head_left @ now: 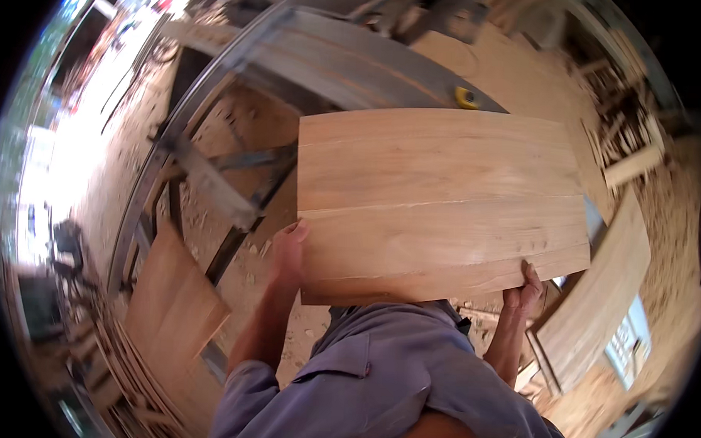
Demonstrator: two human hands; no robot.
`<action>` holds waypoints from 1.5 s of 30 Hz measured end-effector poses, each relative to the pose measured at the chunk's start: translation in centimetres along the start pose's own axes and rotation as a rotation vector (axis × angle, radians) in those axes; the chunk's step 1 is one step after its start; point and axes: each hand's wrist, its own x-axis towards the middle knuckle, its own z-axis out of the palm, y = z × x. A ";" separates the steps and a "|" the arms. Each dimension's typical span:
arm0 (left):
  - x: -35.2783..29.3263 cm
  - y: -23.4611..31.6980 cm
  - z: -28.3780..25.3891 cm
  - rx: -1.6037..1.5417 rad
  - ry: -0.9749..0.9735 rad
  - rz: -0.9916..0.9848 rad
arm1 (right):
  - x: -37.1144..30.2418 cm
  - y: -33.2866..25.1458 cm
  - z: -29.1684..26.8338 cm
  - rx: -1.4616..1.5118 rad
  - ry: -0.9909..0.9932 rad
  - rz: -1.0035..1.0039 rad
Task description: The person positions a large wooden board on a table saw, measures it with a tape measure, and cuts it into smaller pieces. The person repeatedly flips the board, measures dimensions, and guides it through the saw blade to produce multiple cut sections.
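Note:
A wide wooden panel (436, 195), made of several boards joined edge to edge, is held in front of my body. My left hand (291, 244) grips its left edge, with the fingers out of sight beneath. At the near right edge, my right hand (525, 290) holds the panel with the thumb on top and the other fingers mostly hidden under it. The panel covers part of the metal machine table (348, 64) behind it. A yellow tape measure (466, 98) lies on that table just past the panel's far edge.
Another wooden panel (174, 298) leans at my left beside stacked thin strips (140, 381). More panels (598, 305) stand close at my right. A metal rail (148, 165) and frame run along the left. Scrap wood (624, 120) fills a bin at the far right; sawdust covers the floor.

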 end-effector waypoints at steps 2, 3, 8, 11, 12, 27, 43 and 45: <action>2.1 -0.1 -3.1 -0.174 0.023 0.006 | 2.9 2.3 3.9 -0.030 -0.117 0.087; 3.2 0.5 -4.4 -0.257 0.026 0.001 | 4.3 3.7 6.2 -0.053 -0.112 0.111; 7.4 4.5 -10.1 -0.511 0.149 0.033 | 6.2 13.3 21.8 -0.143 -0.271 0.264; 9.7 7.5 -13.2 -0.526 0.219 0.041 | 5.9 18.9 29.5 -0.213 -0.300 0.289; 10.5 8.6 -13.8 -0.533 0.247 0.039 | 7.9 21.0 30.5 -0.223 -0.321 0.279; 24.9 11.5 -23.4 -0.362 0.644 0.123 | 15.6 41.2 48.2 -0.373 -0.481 0.759; 16.5 8.4 -19.7 1.159 0.773 0.296 | 32.3 32.9 53.7 -1.475 -0.507 -0.554; 17.0 5.6 -14.7 1.284 0.513 0.241 | 32.4 34.3 54.2 -1.666 -0.519 -0.633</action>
